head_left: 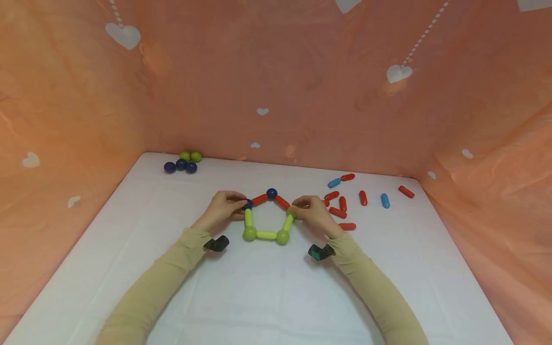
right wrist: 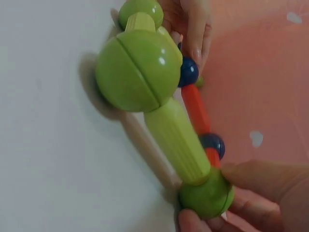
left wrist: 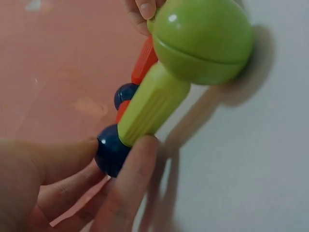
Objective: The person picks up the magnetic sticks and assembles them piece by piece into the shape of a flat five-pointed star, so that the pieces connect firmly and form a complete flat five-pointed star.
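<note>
Sleeved forearms [head_left: 151, 283], nearest cam., enter from 7 & 5 o'clock. Ball-and-rod ring [head_left: 282, 236] sits btwn L hand [head_left: 222, 208] & R hand [head_left: 316, 213], neither clearly nearer; on or just above surface [head_left: 258, 297], can't tell. Both hands clamped: L pinches dark-blue ball [head_left: 247, 204] at ring's 10 o'clock, R pinches green ball [head_left: 292, 212] at approx. 2–3. Ring's apex, a 2nd blue ball [head_left: 271, 193], points to 12; base rod [head_left: 266, 235], at 6, has long axis 9–3. Ring overall: no clear long axis.
</note>
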Demonstrator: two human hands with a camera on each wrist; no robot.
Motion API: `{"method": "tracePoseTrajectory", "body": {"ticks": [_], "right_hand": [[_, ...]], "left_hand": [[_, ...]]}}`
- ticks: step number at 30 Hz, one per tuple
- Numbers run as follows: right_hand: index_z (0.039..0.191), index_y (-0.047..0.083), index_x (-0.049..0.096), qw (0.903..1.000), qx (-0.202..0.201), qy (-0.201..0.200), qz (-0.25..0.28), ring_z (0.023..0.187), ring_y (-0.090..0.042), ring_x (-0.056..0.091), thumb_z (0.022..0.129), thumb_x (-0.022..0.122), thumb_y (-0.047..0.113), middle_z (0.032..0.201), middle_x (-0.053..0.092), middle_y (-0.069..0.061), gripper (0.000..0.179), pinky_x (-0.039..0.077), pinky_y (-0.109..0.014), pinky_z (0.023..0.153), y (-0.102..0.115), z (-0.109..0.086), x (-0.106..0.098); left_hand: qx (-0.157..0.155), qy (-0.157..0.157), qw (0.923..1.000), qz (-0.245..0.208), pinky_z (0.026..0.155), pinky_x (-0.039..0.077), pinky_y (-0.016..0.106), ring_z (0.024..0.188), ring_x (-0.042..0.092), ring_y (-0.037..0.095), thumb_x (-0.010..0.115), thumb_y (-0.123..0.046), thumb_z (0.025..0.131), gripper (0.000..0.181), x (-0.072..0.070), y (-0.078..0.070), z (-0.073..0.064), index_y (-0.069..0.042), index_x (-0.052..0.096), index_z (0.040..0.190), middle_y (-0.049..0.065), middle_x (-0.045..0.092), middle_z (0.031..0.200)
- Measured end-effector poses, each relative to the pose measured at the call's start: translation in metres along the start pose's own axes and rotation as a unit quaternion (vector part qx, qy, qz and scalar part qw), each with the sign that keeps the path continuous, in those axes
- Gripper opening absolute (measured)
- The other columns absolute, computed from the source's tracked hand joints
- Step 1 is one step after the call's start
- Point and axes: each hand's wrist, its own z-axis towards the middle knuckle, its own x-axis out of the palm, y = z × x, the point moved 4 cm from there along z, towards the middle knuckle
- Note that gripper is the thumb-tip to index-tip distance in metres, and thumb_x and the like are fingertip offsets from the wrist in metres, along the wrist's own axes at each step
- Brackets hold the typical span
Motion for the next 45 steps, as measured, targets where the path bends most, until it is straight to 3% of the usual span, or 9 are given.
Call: {"method": "tracePoseTrajectory", "body": {"ticks": [5,9,17,23,26,31,45], "right_hand": [[0.123,0.004,0.068,1.0,0.003,0.006,0.002,0.099,-0.022,0.063,0.096,0.069,0.025,0.119,0.067,-0.014,0.034,0.057,-0.026,0.084,-0.002,0.013,-0.003],[0.128,0.003,0.065,0.9996,0.005,0.022,0.014,0.102,-0.023,0.066,0.098,0.066,0.024,0.124,0.066,-0.016,0.037,0.059,-0.028,0.088,-0.001,0.016,-0.011],[0.14,-0.002,0.053,0.9984,-0.052,-0.015,-0.019,0.116,-0.036,0.064,0.102,0.059,0.024,0.132,0.063,-0.024,0.046,0.057,-0.044,0.098,-0.004,0.007,-0.066],[0.139,-0.004,0.053,0.9928,-0.075,0.015,-0.092,0.118,-0.04,0.063,0.1,0.062,0.015,0.129,0.065,-0.025,0.044,0.057,-0.048,0.1,-0.019,-0.001,-0.093],[0.136,-0.005,0.057,0.9876,-0.093,0.026,-0.124,0.116,-0.04,0.063,0.097,0.064,0.006,0.126,0.067,-0.025,0.041,0.058,-0.047,0.097,-0.022,-0.001,-0.093],[0.133,0.002,0.062,0.9801,-0.095,0.023,-0.173,0.114,-0.034,0.062,0.095,0.067,0.005,0.127,0.068,-0.018,0.038,0.059,-0.044,0.096,-0.023,0.005,-0.084],[0.124,0.003,0.068,0.9657,-0.116,0.013,-0.232,0.111,-0.031,0.063,0.093,0.07,0.003,0.121,0.07,-0.015,0.03,0.055,-0.048,0.103,-0.025,0.024,-0.064]], "left_hand": [[-0.003,0.003,0.9998,-0.021,0.08,0.062,0.025,0.08,0.07,0.01,0.055,-0.008,0.103,0.036,-0.001,0.002,0.006,0.008,0.054,0.136,0.03,0.058,0.132],[0.0,0.003,0.9999,-0.016,0.081,0.062,0.025,0.083,0.07,0.011,0.056,-0.009,0.103,0.037,-0.002,0.002,0.008,0.007,0.054,0.136,0.029,0.058,0.132],[-0.002,0.005,1.0,0.0,0.082,0.062,0.025,0.09,0.069,0.011,0.058,-0.009,0.102,0.037,-0.002,0.003,0.013,0.006,0.055,0.136,0.028,0.059,0.134],[-0.003,0.008,1.0,0.003,0.084,0.061,0.024,0.096,0.068,0.014,0.058,-0.01,0.103,0.038,-0.002,0.004,0.013,0.005,0.055,0.137,0.028,0.058,0.136],[-0.003,0.005,1.0,0.006,0.083,0.061,0.024,0.096,0.067,0.015,0.058,-0.01,0.103,0.038,-0.003,0.004,0.014,0.004,0.055,0.138,0.027,0.058,0.137],[0.0,0.004,0.9999,0.013,0.083,0.061,0.024,0.094,0.068,0.014,0.058,-0.01,0.103,0.037,-0.002,0.001,0.015,0.002,0.056,0.138,0.026,0.058,0.136],[0.008,0.014,0.9998,0.008,0.081,0.062,0.027,0.09,0.067,0.013,0.064,-0.007,0.098,0.044,0.0,0.0,0.013,0.002,0.054,0.14,0.027,0.056,0.136]]}}
